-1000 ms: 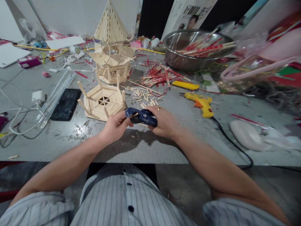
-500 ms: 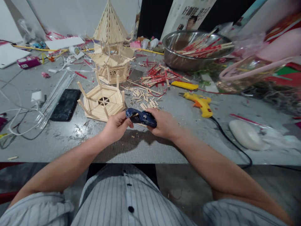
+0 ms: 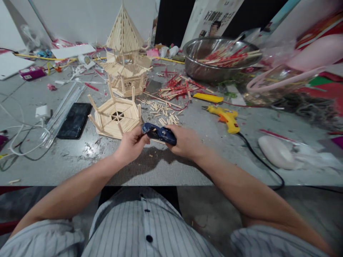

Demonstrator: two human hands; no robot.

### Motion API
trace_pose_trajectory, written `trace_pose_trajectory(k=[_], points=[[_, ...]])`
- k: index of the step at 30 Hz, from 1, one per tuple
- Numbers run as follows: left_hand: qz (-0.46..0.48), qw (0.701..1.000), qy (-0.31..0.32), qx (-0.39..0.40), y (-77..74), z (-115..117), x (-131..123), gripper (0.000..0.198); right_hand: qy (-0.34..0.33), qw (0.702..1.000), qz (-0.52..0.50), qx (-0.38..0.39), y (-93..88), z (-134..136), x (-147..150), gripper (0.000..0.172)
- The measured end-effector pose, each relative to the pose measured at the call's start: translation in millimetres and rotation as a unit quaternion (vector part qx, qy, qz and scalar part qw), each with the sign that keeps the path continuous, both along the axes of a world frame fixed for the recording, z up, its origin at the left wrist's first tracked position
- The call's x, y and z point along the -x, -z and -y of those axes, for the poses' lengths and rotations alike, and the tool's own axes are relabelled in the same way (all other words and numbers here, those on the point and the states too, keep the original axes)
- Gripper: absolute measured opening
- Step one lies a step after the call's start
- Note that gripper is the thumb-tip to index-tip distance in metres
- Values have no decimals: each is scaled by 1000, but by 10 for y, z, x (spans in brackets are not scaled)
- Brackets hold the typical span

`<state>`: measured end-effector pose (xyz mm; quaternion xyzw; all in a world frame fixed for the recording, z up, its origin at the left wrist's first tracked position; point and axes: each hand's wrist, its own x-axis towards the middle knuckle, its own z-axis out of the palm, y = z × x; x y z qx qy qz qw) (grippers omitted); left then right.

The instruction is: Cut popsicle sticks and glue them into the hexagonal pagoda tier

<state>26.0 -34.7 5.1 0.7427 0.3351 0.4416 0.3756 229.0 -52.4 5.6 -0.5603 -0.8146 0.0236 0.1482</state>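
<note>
My right hand [image 3: 186, 142] is wrapped around a dark blue cutter tool [image 3: 158, 132] just above the grey table [image 3: 160, 167]. My left hand [image 3: 130, 144] pinches a thin wooden stick [image 3: 158, 141] and holds it at the tool's jaws. Most of the stick is hidden by the tool and fingers. Just beyond my hands sits a flat hexagonal stick base [image 3: 116, 116], and behind it a stick pagoda [image 3: 125, 59] with a pointed roof. Several short cut stick pieces [image 3: 164, 111] lie scattered right of the base.
A yellow glue gun [image 3: 225, 118] with a black cord lies to the right, near a yellow comb-like piece [image 3: 208, 97]. A steel bowl [image 3: 214, 59] of red-and-wood sticks stands at the back. A black phone [image 3: 74, 119] and white cables [image 3: 18, 137] lie left. A white oval object [image 3: 276, 151] rests at right.
Both hands and the tool stay together, with only a slight shift of view. The stick end at the tool's jaws shows less now.
</note>
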Motion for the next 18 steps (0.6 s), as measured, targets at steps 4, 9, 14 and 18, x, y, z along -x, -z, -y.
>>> trace_pose_trajectory(k=[4, 9, 14, 18], points=[[-10, 999, -27, -40, -6, 3, 10, 30, -20, 999, -3, -26, -3, -37, 6, 45], [16, 1000, 6, -12, -66, 38, 4, 26, -44, 998, -20, -31, -7, -54, 3, 47], [72, 990, 77, 93, -92, 47, -9, 35, -65, 997, -33, -34, 1, -55, -7, 48], [76, 977, 122, 161, -105, 26, -3, 43, -62, 998, -22, -20, -10, -50, -15, 48]])
